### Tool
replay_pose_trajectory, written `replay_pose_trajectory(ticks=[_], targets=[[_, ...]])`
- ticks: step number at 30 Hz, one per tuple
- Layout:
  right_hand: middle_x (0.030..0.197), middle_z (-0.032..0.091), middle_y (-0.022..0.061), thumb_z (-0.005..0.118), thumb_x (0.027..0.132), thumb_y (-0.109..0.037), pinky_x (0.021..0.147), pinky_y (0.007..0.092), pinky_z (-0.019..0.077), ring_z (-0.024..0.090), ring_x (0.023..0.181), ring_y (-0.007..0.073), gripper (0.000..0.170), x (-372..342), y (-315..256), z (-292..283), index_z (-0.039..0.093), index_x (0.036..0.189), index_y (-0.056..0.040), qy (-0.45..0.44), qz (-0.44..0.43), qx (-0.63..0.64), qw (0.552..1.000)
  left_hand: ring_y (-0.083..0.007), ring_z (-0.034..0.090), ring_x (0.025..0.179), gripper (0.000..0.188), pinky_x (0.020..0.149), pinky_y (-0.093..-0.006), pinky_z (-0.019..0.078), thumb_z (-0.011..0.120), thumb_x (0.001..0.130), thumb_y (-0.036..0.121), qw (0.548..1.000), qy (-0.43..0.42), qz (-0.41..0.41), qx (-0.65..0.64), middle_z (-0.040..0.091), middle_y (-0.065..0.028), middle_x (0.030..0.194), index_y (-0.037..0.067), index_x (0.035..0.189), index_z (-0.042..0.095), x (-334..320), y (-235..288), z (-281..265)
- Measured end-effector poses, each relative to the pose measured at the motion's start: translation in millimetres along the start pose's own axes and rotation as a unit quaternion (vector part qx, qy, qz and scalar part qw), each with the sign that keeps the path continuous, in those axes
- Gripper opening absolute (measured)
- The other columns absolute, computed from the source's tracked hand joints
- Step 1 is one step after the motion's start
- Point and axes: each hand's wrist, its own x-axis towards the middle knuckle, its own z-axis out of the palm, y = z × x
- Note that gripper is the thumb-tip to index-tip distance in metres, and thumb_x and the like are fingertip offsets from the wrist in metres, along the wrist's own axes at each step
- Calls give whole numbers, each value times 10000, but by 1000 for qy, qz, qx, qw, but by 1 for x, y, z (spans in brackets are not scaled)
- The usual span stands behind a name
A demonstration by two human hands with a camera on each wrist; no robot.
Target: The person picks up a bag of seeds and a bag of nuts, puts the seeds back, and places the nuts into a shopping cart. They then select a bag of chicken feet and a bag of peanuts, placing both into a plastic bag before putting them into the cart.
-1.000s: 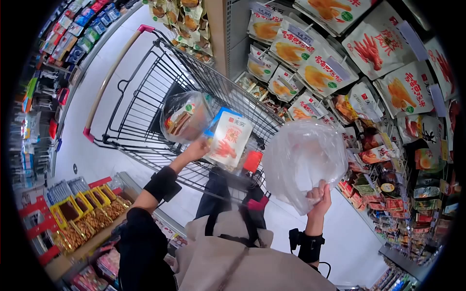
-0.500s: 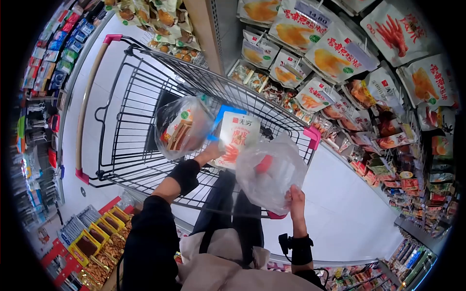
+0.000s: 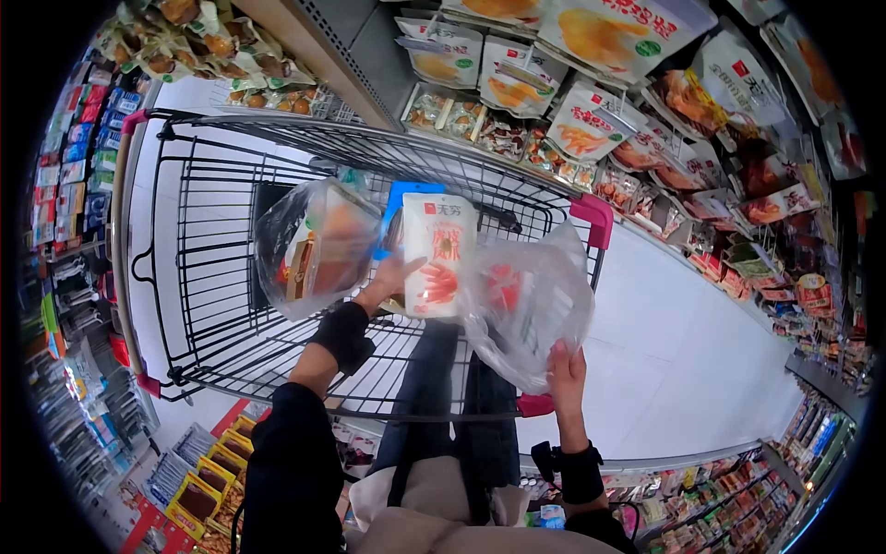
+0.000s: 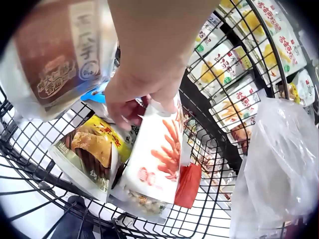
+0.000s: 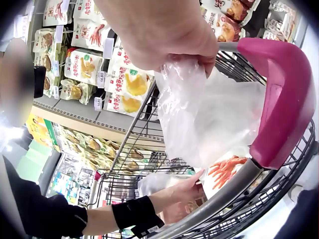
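Inside the shopping cart, the left hand (image 3: 391,281) pinches the edge of a white snack pouch (image 3: 441,254) with red chicken feet printed on it. The left wrist view shows thumb and fingers of that hand (image 4: 147,84) at the pouch's top (image 4: 158,144). The right hand (image 3: 566,369) grips the rim of a clear plastic bag (image 3: 531,309), which hangs beside the pouch. In the right wrist view the bag (image 5: 207,117) drops from the curled right hand (image 5: 187,52). A filled clear bag (image 3: 318,249) lies left of the pouch.
The wire cart (image 3: 221,222) has a pink corner (image 3: 592,220) at its right. Shelves of hanging pouches (image 3: 591,120) stand beyond it. Packaged snacks (image 3: 208,475) are at lower left. A brown-and-yellow package (image 4: 92,152) and a red packet (image 4: 188,185) lie in the cart.
The plastic bag in the right hand has moved left and over the cart, up to the pouch. The left hand still holds the pouch. The head view has turned and shifted.
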Motion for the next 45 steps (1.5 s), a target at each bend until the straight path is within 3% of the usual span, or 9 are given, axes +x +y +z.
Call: replay_pose_trajectory(ticks=[9, 12, 16, 19, 27, 30, 36, 39, 45], targets=[[630, 418, -27, 461, 883, -204, 492, 213, 317, 371, 565, 48, 205, 8, 15, -9, 479, 915, -3, -19, -13, -50, 998, -80, 522, 532, 270, 501, -246, 437, 538, 837, 258, 997, -53, 40, 42, 585, -26, 622, -2, 785, 595, -48, 61, 17], [628, 435, 7, 462, 881, -218, 504, 244, 336, 374, 570, 76, 244, 11, 18, -9, 469, 960, 13, -31, -40, -76, 996, -64, 414, 491, 269, 433, -244, 341, 512, 852, 217, 979, 12, 159, 128, 505, -17, 551, -12, 717, 556, -110, 120, -23], [635, 458, 37, 445, 886, -258, 519, 263, 352, 395, 575, 98, 303, 17, 18, -3, 462, 1012, 17, -42, -34, -94, 994, -91, 426, 503, 186, 462, -269, 353, 537, 818, 108, 984, 39, 73, 156, 487, -67, 553, -34, 699, 527, -195, 183, -69], [621, 446, 16, 441, 889, -271, 500, 242, 340, 396, 554, 82, 279, 19, 15, 8, 460, 969, -5, -45, -44, -84, 994, -76, 394, 509, 195, 456, -236, 322, 538, 826, 76, 971, 141, 191, -1, 466, -9, 559, -8, 652, 511, -226, 205, -60], [621, 420, -28, 422, 901, -253, 446, 172, 310, 374, 488, 35, 218, 19, -2, 22, 461, 825, -53, -71, 26, 22, 997, -129, 476, 546, 93, 524, -256, 378, 544, 811, 38, 973, 11, 231, 5, 522, -29, 612, 4, 725, 550, -216, 199, -20], [591, 455, -11, 458, 878, -176, 429, 211, 334, 409, 488, 52, 143, 22, -15, 23, 463, 891, -34, -60, -9, 18, 998, -202, 514, 536, 34, 542, -275, 410, 568, 786, 31, 947, -4, 320, 32, 559, -83, 639, 4, 778, 588, -207, 203, -8], [673, 492, -6, 529, 819, -103, 448, 195, 360, 437, 502, 51, 203, 33, 0, 40, 424, 981, -41, 16, -133, 88, 987, -227, 494, 459, 52, 477, -283, 400, 581, 772, 34, 951, -104, 272, 106, 533, -105, 595, 6, 812, 600, -213, 201, -23], [581, 456, -16, 523, 817, -72, 435, 187, 321, 398, 467, 48, 156, 35, -19, 39, 426, 935, -40, 17, -32, 105, 994, -238, 492, 461, 51, 468, -290, 396, 573, 777, 38, 922, -110, 345, 136, 523, -119, 590, 8, 807, 602, -211, 206, -29], [557, 406, -35, 515, 835, -131, 394, 205, 297, 369, 443, 49, 117, 36, -30, 34, 473, 912, -54, -74, 101, 200, 972, -125, 426, 456, 61, 448, -260, 346, 545, 818, 62, 966, -36, 246, 64, 491, -53, 559, 12, 805, 577, -215, 207, -24]])
